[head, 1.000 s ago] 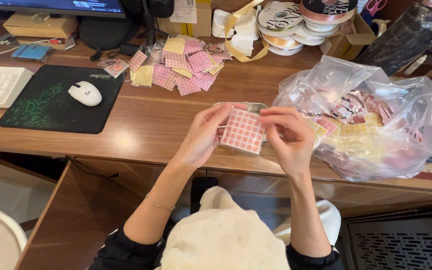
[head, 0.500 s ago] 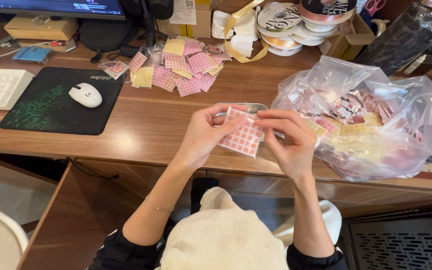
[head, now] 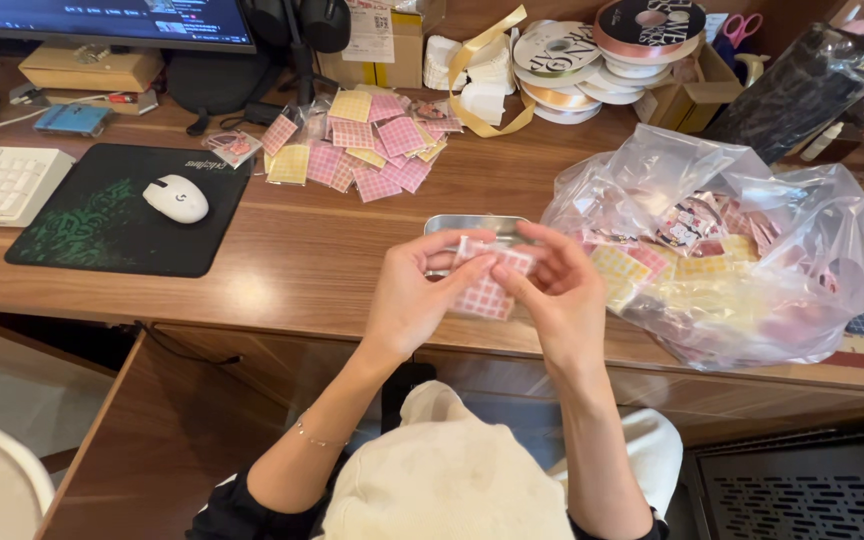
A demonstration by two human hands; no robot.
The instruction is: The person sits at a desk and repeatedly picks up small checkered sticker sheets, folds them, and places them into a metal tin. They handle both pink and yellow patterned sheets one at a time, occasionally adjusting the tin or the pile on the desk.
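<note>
My left hand [head: 414,300] and right hand [head: 562,295] pinch one pink checked sheet [head: 484,292] between fingers above the surface's near edge, over a small metal tin [head: 472,226]. Finished-looking sheets [head: 367,150] lie piled toward the far edge; the plastic bag [head: 722,260] remains well stocked.

We see a small pink checked sticker sheet [head: 485,290], bent slightly. It sits above the desk edge, before a shallow metal tin [head: 474,227].

metal tin [head: 472,224] mostly hidden behind hands, perhaps open
</note>
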